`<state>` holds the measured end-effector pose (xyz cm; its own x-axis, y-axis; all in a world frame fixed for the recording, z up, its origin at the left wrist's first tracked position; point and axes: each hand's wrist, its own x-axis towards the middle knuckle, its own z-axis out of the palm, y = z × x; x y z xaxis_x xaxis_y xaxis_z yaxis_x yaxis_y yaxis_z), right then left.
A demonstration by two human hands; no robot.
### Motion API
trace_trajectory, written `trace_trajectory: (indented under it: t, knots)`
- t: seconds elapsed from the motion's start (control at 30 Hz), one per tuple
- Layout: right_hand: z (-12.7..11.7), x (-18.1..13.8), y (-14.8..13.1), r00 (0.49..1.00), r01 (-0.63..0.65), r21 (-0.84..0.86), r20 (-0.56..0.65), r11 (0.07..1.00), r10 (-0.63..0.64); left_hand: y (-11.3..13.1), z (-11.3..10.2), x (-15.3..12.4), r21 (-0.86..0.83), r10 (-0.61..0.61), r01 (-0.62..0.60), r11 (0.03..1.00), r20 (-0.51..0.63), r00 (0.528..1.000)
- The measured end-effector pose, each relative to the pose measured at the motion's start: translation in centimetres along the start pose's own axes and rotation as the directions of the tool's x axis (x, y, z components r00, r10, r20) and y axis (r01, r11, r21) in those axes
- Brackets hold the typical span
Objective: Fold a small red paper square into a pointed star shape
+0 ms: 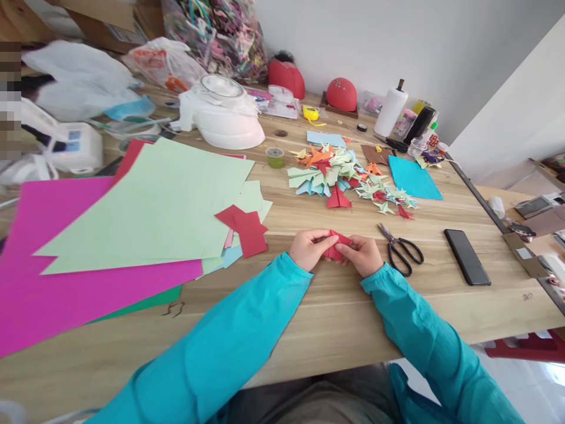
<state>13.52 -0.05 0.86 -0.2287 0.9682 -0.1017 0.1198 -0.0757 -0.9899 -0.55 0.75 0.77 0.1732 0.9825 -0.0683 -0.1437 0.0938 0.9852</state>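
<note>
Between my two hands is a small folded piece of red paper (336, 246), held just above the wooden table. My left hand (309, 248) pinches its left side with thumb and fingers. On the right side, my right hand (362, 254) grips it the same way. Beyond my hands lies a heap of folded paper pieces (339, 168) in green, orange, blue and red. Black-handled scissors (401, 250) rest to the right of my right hand. Left of my left hand are loose red paper pieces (251, 232).
Large pale green sheets (154, 206) overlap a magenta sheet (53, 235) on the left. A black phone (467, 257) lies at the right, and a turquoise sheet (415, 178) behind it. A tape roll (275, 157), yellow tape measure (310, 113) and plastic bags (83, 79) stand farther back.
</note>
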Motion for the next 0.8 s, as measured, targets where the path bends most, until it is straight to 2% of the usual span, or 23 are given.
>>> trace_trajectory:
  t: [0.17,0.3,0.67,0.8]
  knots:
    - [0.0,-0.04,0.03,0.999,-0.009,-0.012,0.036,1.0,0.009,0.15,-0.05,0.01,0.056,0.034,-0.03,0.998,-0.065,0.997]
    - [-0.02,-0.03,0.06,0.999,-0.005,-0.014,0.043,1.0,0.005,0.01,-0.28,0.12,0.113,0.096,-0.09,0.99,-0.055,0.994]
    - [0.02,-0.01,0.08,0.997,-0.028,0.036,0.069,0.999,0.026,-0.57,-0.42,0.39,-0.005,0.035,-0.036,0.999,-0.106,0.994]
    - [-0.01,0.07,0.11,0.997,-0.037,0.046,0.063,0.998,0.034,-0.19,-0.2,0.28,0.053,0.057,-0.054,0.997,-0.066,0.996]
